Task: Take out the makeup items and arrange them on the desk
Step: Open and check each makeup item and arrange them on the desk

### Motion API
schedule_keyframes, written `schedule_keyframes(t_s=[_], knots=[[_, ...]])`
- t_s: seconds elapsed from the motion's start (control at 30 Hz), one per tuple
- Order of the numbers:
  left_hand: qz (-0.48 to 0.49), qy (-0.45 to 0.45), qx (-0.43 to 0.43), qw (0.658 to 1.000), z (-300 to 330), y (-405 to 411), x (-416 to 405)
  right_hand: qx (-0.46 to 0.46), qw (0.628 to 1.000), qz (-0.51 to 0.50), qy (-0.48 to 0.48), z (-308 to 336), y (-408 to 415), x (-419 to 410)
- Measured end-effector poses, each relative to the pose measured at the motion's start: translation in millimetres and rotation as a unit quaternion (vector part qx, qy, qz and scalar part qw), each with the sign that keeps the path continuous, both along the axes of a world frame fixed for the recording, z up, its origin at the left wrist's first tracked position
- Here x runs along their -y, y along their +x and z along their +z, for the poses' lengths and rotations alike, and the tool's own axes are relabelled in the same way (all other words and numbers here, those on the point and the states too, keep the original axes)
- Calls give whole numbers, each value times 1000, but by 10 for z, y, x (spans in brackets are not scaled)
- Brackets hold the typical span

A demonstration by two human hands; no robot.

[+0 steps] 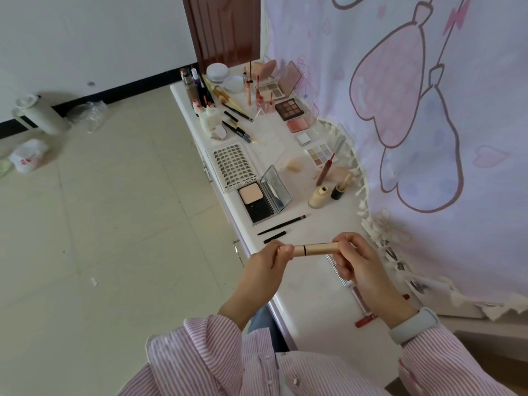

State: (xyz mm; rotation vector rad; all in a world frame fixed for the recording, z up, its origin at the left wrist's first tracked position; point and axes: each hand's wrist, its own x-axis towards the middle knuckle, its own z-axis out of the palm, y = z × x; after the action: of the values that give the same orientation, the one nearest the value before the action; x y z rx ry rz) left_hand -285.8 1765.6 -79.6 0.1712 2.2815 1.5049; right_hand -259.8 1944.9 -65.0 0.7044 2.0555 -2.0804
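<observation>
The beige tube [313, 249] is held level above the near part of the tabletop [311, 310], its long axis running left to right across the view, roughly square to the tabletop's long run from near to far. The left hand [268, 267] pinches its left end, fingers curled round it, and the right hand [363, 267] has its fingertips clamped on the right end, so the grip sits at both tips and the middle of the tube is bare. A dark ring near the left third looks like a seam, perhaps where a cap meets the body; I cannot tell whether it is being twisted or pulled.

The hands are about equally near, one at each end. Straight beyond the tube, a little farther along the tabletop, lie two thin black pencils [281, 224], and past them an open powder compact [264, 198] and a lash tray [233, 165]. To the right near the curtain a red lipstick [364, 321] lies by the right wrist.

In my judgement the bare stretch directly under the tube is the handiest spot, and lowering it as it lies would keep it clear of the pencils
</observation>
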Motion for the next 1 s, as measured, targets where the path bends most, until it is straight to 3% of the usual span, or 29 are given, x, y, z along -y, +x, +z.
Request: schedule_keyframes(t_s=[1.0], knots=[[13,33,12,999,-70,13,47,27,999,-6,26,-52,-28,-15]])
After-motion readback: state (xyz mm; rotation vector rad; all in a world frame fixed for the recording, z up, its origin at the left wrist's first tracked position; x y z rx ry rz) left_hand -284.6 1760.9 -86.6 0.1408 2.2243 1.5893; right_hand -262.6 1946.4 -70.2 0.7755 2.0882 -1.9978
